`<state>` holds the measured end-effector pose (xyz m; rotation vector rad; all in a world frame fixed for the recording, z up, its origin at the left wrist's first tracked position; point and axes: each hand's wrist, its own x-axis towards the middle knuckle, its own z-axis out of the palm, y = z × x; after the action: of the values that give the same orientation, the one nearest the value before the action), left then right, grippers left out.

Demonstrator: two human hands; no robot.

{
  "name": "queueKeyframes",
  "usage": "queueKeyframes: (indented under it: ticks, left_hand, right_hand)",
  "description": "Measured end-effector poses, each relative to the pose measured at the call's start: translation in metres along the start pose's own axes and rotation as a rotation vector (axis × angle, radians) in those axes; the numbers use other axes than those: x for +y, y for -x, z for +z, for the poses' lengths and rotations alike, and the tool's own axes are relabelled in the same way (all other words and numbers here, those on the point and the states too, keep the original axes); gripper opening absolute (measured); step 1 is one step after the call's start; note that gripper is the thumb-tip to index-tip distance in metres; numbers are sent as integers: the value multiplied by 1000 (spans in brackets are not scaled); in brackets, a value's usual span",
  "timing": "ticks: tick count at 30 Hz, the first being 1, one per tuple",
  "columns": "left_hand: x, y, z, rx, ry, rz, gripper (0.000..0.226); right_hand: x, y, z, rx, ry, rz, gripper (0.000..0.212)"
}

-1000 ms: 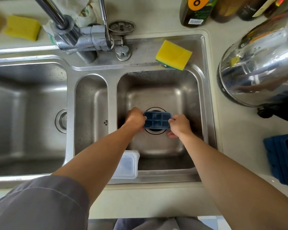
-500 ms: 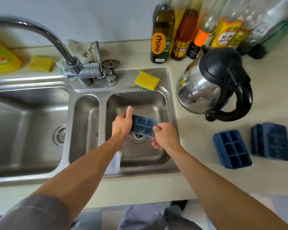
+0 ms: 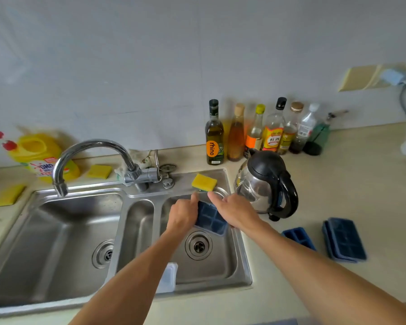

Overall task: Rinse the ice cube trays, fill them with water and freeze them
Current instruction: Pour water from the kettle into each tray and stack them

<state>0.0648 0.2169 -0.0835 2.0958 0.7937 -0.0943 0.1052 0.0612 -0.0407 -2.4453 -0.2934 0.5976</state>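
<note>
**Sink and counter, read left to right.** The faucet (image 3: 89,156) is arching over the left basin (image 3: 56,242), with its spout well apart from my hands, and no water is showing at it. My left hand (image 3: 183,214) is gripping the left edge of the blue ice cube tray (image 3: 211,218), index finger sticking out straight. The tray is hanging tilted in the air over the right basin (image 3: 223,273), above and behind the drain (image 3: 199,245), compartments facing up toward me. Whether they are holding water I cannot tell. My right hand (image 3: 236,213) is gripping the tray's right edge, index finger likewise extended. A yellow sponge (image 3: 204,182) is lying on the sink rim just beyond. Further right, the kettle (image 3: 265,184) is standing on the counter (image 3: 349,184). After it come 1 open tray (image 3: 298,238), partly hidden by my forearm, and a stack of trays (image 3: 345,240) near it.

**Step in hand, as I am judging it:** I am rinsing 1 tray out of several. The task is at an early stage, with filling and freezing not yet begun.

**Next move:** the spout is pointing into the other basin. I am therefore needing either to carry the tray left under it or to swing the spout right. 1 hand must let go to work the lever while the other holds the tray level.
</note>
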Motion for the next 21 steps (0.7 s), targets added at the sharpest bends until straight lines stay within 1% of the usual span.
queueKeyframes:
  ticks: [2,5,7,8,10,13,15,17,18,19,21]
  left_hand:
    - [11,5,-7,-8,-46,38,59]
    - [19,7,-15,-12,-79,72,59]
    - [24,8,-22,-23,-93,78,60]
    - [26,7,-25,-33,-136,100,59]
    - [30,5,-31,-37,-211,125,58]
    - [40,7,-42,-24,-76,82,66]
    - [47,11,-50,27,9,104,68]
    - [50,15,-54,97,167,110,63]
    - [50,18,-54,113,272,84,62]
    - [50,22,-51,107,378,37,62]
    - [49,29,-40,29,527,-62,61]
  right_hand:
    - [-6,0,-3,2,53,-28,65]
    - [-8,1,-5,-2,89,-75,55]
    - [-9,4,-5,19,45,-58,61]
    - [-10,5,-6,36,40,-50,63]
    - [-14,6,-6,56,33,-52,62]
    - [-21,3,-7,117,45,-74,63]
    - [-21,-3,-7,175,49,-75,59]
    - [-23,-8,-4,227,-110,-4,68]
    - [-26,-10,-4,250,-196,47,70]
    - [-29,-11,-2,271,-261,82,71]
    - [-36,-14,5,285,-332,98,70]
